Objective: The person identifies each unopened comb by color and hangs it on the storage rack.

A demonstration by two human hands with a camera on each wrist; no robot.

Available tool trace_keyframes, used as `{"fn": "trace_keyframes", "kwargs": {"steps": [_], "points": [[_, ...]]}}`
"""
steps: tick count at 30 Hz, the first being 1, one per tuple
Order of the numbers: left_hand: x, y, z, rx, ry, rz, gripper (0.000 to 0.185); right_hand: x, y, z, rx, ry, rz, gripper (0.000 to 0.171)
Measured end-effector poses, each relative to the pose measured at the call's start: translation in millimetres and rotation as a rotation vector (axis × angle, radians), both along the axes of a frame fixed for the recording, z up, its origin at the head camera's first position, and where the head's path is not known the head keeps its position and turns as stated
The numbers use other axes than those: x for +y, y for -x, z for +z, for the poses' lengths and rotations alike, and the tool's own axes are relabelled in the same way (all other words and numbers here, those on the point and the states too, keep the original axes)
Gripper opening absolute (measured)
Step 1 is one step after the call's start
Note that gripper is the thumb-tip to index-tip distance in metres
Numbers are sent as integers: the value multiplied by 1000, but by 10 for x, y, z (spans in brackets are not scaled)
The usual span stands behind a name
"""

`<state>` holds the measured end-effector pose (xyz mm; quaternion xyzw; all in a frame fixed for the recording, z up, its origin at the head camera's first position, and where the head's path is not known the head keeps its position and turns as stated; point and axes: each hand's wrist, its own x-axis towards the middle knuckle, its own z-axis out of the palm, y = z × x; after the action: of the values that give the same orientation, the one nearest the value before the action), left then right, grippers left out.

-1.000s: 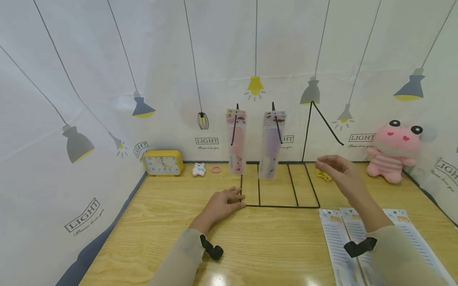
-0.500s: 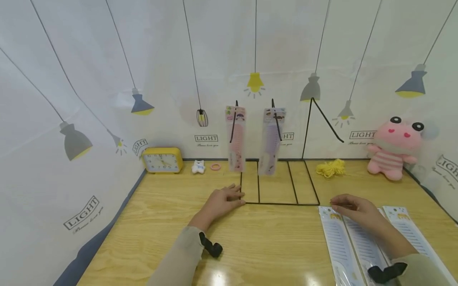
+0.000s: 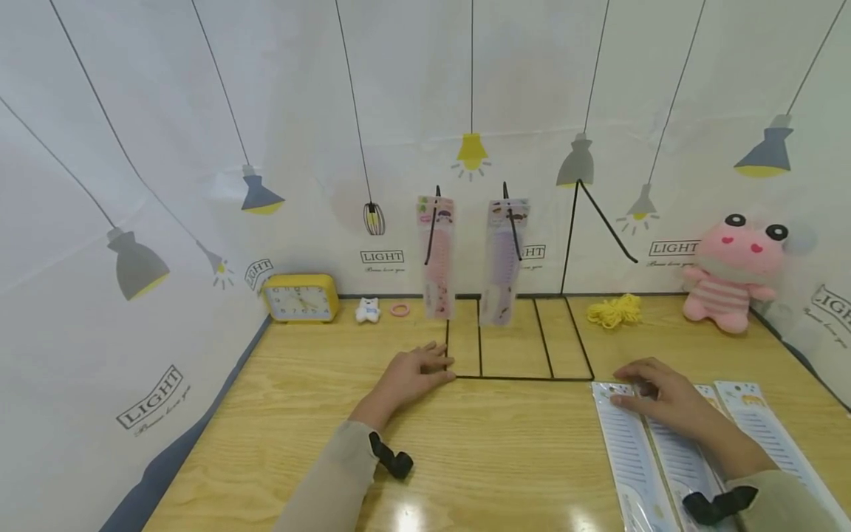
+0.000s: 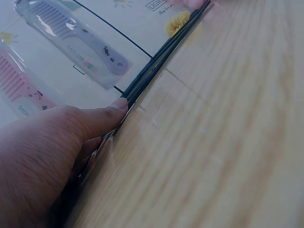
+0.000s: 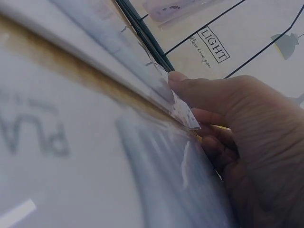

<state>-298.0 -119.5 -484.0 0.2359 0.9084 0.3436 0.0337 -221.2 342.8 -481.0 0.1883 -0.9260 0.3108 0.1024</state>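
Observation:
A black wire rack [image 3: 518, 379] lies with its base on the table and hooks rising at the back. Over its left front corner rests my left hand [image 3: 412, 380], fingers laid across the side bar; in the left wrist view the thumb [image 4: 107, 119] touches the front bar. Pink [image 3: 436, 258] and purple [image 3: 503, 258] packaged combs hang from two hooks; the right hook [image 3: 601, 214] is bare. My right hand [image 3: 671, 403] pinches the top end of the leftmost blue packaged comb [image 3: 628, 451], thumb [image 5: 190, 88] above. Two more blue packaged combs lie alongside, the middle one partly hidden by the hand.
Along the back stand a yellow clock [image 3: 301, 298], a small white bear figure [image 3: 368, 310], a pink ring [image 3: 400, 310], a bundle of yellow yarn [image 3: 614, 311] and a pink plush toy [image 3: 731, 277]. A lamp-printed cloth [image 3: 299, 111] covers the wall behind.
My right hand has come down and toward me from near the yellow yarn to the blue packaged combs, and its thumb now meets the leftmost one. The left hand stays on the rack.

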Motion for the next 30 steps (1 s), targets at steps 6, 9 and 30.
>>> {"fn": "trace_keyframes", "kwargs": {"steps": [6,9,30], "points": [[1,-4,9,-3,-3,-7,44,3,11,8,-43,-20,-29,32],[2,-1,9,-9,-7,-3,44,-11,6,24,-41,-23,-32,31],[4,-15,25,-28,-13,-1,45,-2,-6,29,-164,55,-82,23]]}}
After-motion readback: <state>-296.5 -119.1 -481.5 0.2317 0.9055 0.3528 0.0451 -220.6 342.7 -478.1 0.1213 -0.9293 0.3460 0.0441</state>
